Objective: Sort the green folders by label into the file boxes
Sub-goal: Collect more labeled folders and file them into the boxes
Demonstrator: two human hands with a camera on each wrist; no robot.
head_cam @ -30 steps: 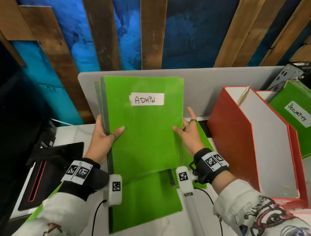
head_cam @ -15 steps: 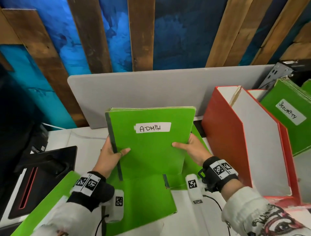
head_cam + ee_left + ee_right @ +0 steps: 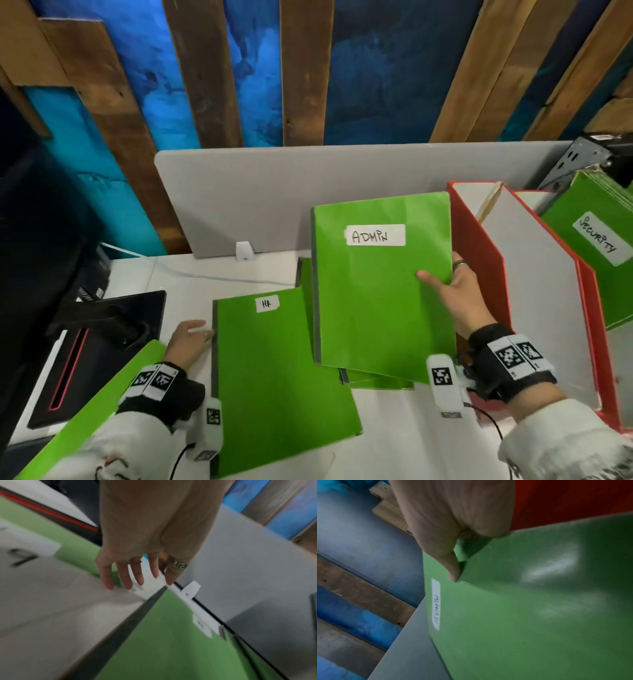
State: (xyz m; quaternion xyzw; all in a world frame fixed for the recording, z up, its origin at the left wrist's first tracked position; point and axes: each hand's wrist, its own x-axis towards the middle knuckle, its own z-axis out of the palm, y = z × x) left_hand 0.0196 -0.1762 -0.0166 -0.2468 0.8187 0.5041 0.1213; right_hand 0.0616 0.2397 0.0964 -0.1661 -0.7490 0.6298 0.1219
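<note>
The right hand (image 3: 460, 294) has the ADMIN folder (image 3: 383, 291) up off the desk (image 3: 394, 431), thumb across the front cover and the other fingers behind its right edge, right beside the red file box (image 3: 479, 260) at the right. From the head view the handwritten label reads plainly and the folder hangs above a few more green folders (image 3: 376, 382) lying under its near edge; the right wrist view adds the close-up, the thumb (image 3: 452, 566) pressed flat on the green cover just short of the label, red box wall filling the corner behind. Over on the left, the left hand (image 3: 186, 341) lies low by the HR folder (image 3: 274, 377), which lies flat on the desk; the head view puts the fingertips right at its dark spine. The left wrist view, blurred, shows what the head camera can't: the fingers (image 3: 126, 574) straight and spread, holding nothing, a patterned ring (image 3: 178, 563) on one, and whether they touch the desk I can't tell. Far right, a SECURITY folder (image 3: 589, 246) stands in the farther box, and a black monitor base (image 3: 92, 342) sits at the left.
</note>
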